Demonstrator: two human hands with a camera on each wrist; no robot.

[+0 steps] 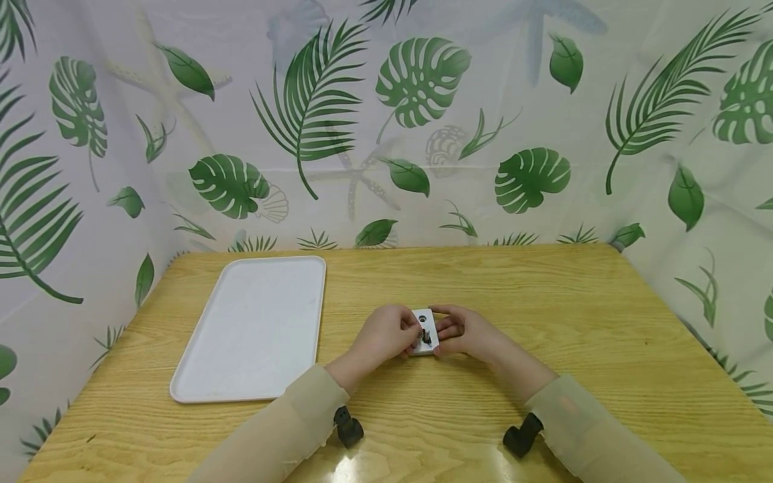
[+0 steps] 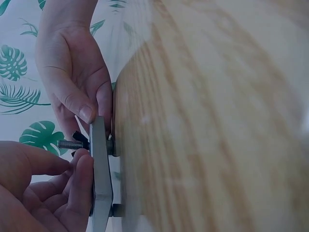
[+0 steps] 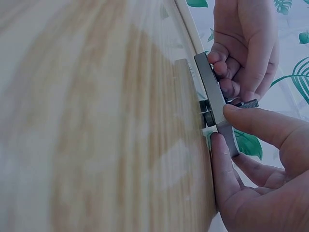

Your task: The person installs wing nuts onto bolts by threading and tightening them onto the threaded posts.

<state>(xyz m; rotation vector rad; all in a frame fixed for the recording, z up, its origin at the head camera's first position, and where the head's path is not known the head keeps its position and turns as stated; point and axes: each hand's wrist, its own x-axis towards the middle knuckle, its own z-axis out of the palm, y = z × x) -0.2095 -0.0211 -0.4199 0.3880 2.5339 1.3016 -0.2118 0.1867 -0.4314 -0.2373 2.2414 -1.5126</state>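
Note:
Over the table, both hands meet at a small silver-grey metal plate with rounded corners. A threaded bolt stands out of its face, with a black wing nut on it close to the plate. Bolt heads show on the plate's underside. My right hand grips the plate by its right side, thumb on the face and a finger beneath. At the bolt, my left hand has thumb and fingers curled together at the wing nut, partly hiding it; the fingertip contact is hard to see.
A white rectangular tray lies on the wooden table to the left of the hands. Leaf-patterned cloth hangs behind the table and along both sides. Black wrist cameras hang below the sleeves, close above the tabletop.

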